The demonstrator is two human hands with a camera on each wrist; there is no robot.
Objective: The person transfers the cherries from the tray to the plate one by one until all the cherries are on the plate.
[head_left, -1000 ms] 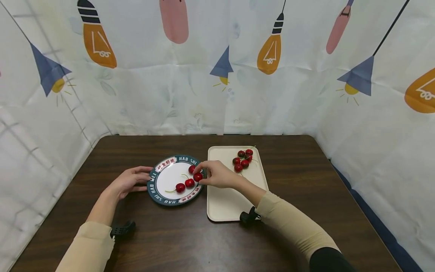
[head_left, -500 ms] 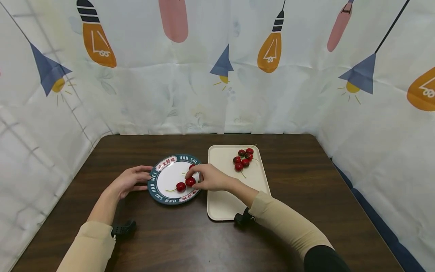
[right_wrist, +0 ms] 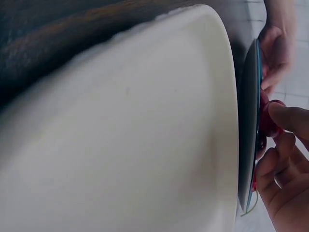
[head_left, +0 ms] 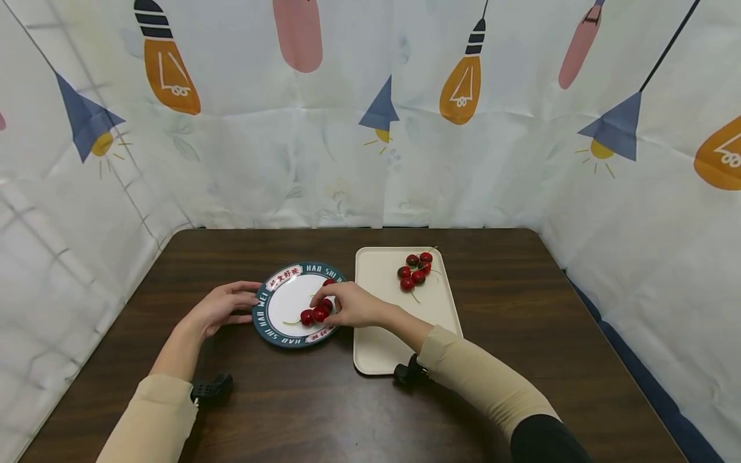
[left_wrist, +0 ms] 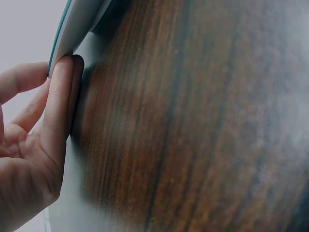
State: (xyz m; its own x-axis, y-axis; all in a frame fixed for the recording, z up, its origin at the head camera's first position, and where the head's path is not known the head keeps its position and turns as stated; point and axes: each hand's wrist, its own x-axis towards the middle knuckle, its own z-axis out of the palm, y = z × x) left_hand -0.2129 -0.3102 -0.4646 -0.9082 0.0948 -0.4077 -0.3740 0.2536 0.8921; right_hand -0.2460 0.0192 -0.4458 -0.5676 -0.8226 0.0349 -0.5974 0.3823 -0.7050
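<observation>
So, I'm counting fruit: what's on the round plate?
Four cherries show on or just above the plate, one pinched by the right hand; whatever that hand covers can't be seen.

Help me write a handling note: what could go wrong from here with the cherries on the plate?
Two risks stand out. The right hand pinches one cherry close against neighbouring cherries, so moving it might nudge them and set one rolling. The left hand touches the plate at its rim only, so too firm a push there could slide or tip it.
</observation>
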